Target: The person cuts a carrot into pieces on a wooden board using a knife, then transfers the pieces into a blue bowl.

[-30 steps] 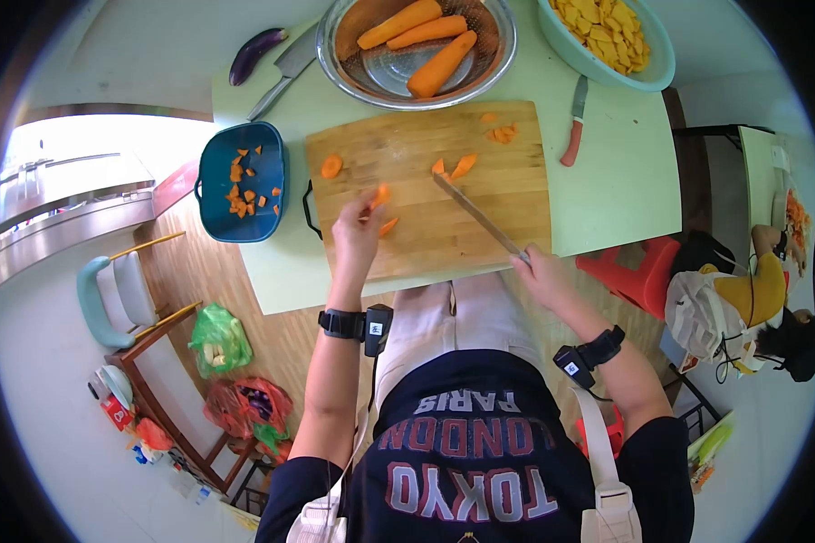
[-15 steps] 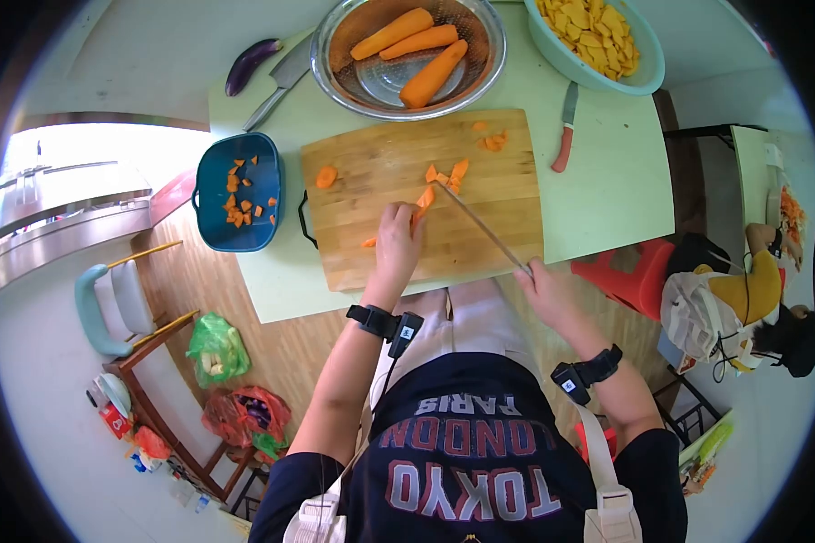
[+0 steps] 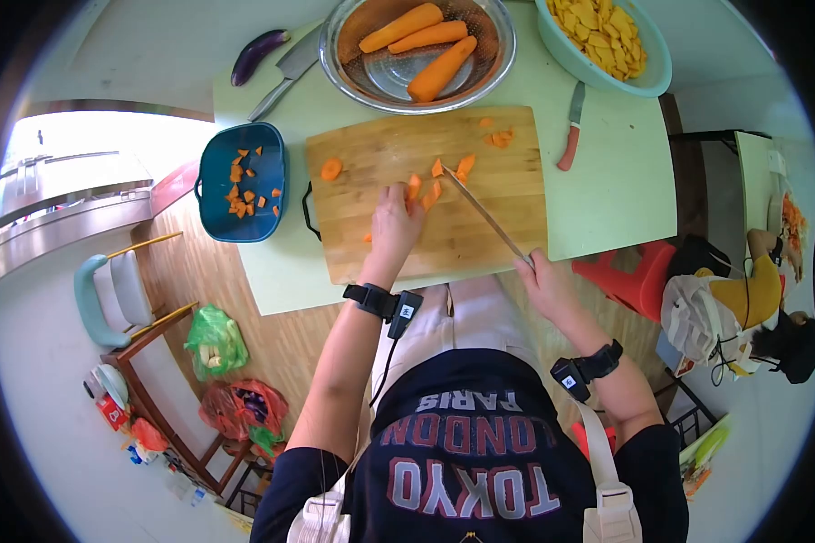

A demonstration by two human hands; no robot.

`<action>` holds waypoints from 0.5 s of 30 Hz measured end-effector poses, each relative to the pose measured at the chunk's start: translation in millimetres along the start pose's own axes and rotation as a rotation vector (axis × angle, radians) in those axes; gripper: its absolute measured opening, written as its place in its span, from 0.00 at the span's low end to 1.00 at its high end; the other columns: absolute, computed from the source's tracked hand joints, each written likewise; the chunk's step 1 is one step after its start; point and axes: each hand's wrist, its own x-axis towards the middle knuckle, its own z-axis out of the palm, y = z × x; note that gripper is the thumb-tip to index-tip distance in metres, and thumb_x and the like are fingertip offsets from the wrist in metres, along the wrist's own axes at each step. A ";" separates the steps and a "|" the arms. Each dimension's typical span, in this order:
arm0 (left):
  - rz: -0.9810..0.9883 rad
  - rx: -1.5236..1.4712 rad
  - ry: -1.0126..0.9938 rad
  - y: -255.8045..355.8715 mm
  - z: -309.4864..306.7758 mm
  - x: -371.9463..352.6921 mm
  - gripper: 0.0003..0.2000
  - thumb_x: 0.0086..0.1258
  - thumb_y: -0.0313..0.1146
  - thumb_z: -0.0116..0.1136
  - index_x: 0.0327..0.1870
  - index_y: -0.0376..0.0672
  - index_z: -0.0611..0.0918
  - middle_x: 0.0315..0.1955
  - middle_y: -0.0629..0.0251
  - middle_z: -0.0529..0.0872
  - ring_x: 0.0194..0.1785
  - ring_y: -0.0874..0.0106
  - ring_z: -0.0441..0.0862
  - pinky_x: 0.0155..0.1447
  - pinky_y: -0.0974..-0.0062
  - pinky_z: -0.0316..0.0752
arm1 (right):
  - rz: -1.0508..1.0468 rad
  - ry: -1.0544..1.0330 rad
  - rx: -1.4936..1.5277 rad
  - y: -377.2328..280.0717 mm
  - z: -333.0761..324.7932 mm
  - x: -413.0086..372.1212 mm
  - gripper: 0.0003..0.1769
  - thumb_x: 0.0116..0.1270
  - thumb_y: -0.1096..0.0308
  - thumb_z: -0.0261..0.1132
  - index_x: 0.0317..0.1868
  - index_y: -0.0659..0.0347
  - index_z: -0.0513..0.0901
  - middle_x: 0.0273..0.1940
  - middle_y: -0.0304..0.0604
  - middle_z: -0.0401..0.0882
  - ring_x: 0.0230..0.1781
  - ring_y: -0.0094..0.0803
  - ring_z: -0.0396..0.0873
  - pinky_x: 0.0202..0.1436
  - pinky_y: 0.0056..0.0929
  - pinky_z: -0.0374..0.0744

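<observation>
On the wooden cutting board (image 3: 380, 158), my left hand (image 3: 395, 222) has its fingers curled over a piece of carrot (image 3: 414, 187), mostly covered by the fingertips. My right hand (image 3: 541, 279) grips the handle of a knife (image 3: 484, 214). The narrow blade slants up and left across the board, its tip among cut carrot pieces (image 3: 465, 167). One loose carrot chunk (image 3: 432, 195) lies between the blade and my left fingers. A round carrot slice (image 3: 331, 169) rests at the board's left, and small carrot scraps (image 3: 500, 138) are near its upper right corner.
Left of the board stands a blue basin (image 3: 213, 223) with carrot chunks. Behind are a metal colander (image 3: 407, 107) with three carrots, an eggplant (image 3: 258, 58), a cleaver (image 3: 294, 68), a red-handled knife (image 3: 571, 127) and a bowl (image 3: 656, 80) of yellow slices. Another person (image 3: 752, 281) is at far right.
The knife tip has moved slightly away from me across the board. Carrot pieces by the blade and my left fingers now lie farther apart. The whole view has shifted a little.
</observation>
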 end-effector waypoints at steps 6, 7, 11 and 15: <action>0.201 0.394 0.201 25.7 -26.4 -6.9 0.08 0.57 0.27 0.58 0.36 0.38 0.75 0.33 0.53 0.77 0.38 0.53 0.76 0.39 0.59 0.72 | -0.053 0.015 -0.099 4.3 6.7 -3.0 0.20 0.69 0.54 0.51 0.33 0.66 0.69 0.21 0.56 0.76 0.23 0.54 0.76 0.26 0.48 0.72; 0.202 0.398 0.197 27.1 -22.6 -9.3 0.08 0.57 0.27 0.58 0.36 0.38 0.75 0.33 0.53 0.77 0.38 0.53 0.76 0.39 0.59 0.72 | -0.066 0.019 -0.101 5.8 11.1 -3.2 0.20 0.69 0.54 0.52 0.33 0.65 0.70 0.20 0.54 0.76 0.22 0.53 0.77 0.25 0.47 0.73; 0.135 -0.059 0.022 22.1 4.4 -14.8 0.02 0.59 0.23 0.56 0.31 0.38 0.77 0.33 0.55 0.77 0.38 0.54 0.75 0.39 0.62 0.72 | -0.081 0.024 -0.232 1.8 18.6 -3.5 0.19 0.69 0.54 0.52 0.34 0.65 0.70 0.19 0.52 0.77 0.21 0.51 0.78 0.23 0.46 0.74; 0.123 -0.070 0.038 23.2 9.3 -14.0 0.02 0.59 0.23 0.56 0.32 0.37 0.77 0.33 0.55 0.77 0.38 0.54 0.75 0.40 0.62 0.72 | -0.019 -0.040 -0.290 -11.8 19.6 -2.5 0.18 0.69 0.55 0.52 0.35 0.65 0.70 0.19 0.53 0.78 0.21 0.52 0.78 0.23 0.46 0.76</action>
